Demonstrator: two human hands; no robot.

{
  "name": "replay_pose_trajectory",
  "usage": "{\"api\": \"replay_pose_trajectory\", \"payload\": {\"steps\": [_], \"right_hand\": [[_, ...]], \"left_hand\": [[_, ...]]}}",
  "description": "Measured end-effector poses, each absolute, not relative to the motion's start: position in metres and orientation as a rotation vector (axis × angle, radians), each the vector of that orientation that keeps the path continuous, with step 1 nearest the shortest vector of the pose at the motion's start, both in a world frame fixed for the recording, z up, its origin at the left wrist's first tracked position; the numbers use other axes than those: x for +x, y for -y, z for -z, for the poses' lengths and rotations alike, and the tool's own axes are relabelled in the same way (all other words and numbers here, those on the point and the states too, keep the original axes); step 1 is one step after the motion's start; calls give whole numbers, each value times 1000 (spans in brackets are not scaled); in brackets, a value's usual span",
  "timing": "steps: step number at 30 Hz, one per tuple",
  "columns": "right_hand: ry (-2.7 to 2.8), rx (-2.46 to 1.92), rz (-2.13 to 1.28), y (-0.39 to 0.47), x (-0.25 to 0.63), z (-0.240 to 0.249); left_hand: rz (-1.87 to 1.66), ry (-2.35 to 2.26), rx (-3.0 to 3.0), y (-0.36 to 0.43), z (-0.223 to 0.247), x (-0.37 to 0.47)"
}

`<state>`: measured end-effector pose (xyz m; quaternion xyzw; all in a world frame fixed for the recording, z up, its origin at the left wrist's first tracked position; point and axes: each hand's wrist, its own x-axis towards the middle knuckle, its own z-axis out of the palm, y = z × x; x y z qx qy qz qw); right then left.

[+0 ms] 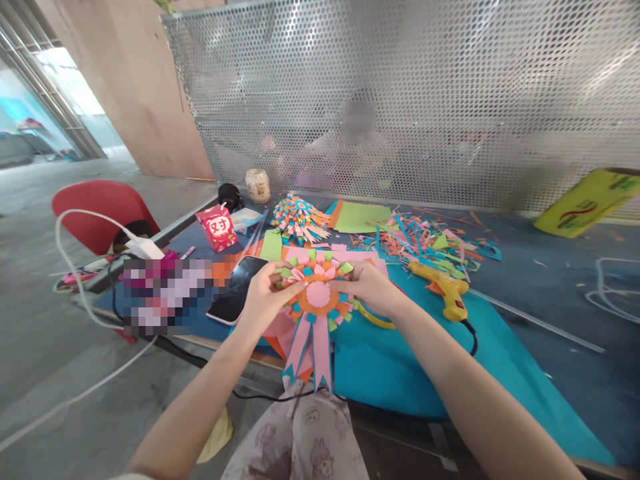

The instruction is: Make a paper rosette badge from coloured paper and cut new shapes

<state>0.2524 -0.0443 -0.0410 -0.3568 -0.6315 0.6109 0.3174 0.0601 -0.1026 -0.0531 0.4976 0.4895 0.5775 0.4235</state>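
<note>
A paper rosette (319, 294) with a pink scalloped centre, an orange ring, multicoloured looped strips and pink-and-blue tails is held up over the table's front edge. My left hand (270, 293) grips its left side, thumb on the front near the orange ring. On the right side my right hand (373, 287) pinches it the same way, thumb against the front. The fingers behind the rosette are partly hidden. Beneath and around it lie pink and orange sheets and a large teal sheet (390, 367). A yellow ring-shaped object (377, 319) shows beside my right hand.
A yellow glue gun (450, 293) lies right, near paper scraps (425, 240). Behind are a multicoloured paper pile (300, 218) and green sheet (363, 217). Left are a phone (237, 290), red packet (217, 228) and white cable (60, 240). A perforated metal panel (425, 100) stands behind.
</note>
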Motion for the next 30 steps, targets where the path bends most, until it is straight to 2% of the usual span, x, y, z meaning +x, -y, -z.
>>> {"api": "replay_pose_trajectory", "payload": {"steps": [7, 18, 22, 30], "right_hand": [[1611, -867, -1793, 48, 251, 43], [1670, -1077, -1677, 52, 249, 40], [1641, -1132, -1743, 49, 251, 42], [1676, -1082, -1739, 50, 252, 42]], "left_hand": [[-1464, -1189, 1195, 104, 52, 60], [-1480, -1209, 1198, 101, 61, 56], [-1522, -1221, 1178, 102, 59, 56], [-1538, -1262, 1236, 103, 58, 57]]}}
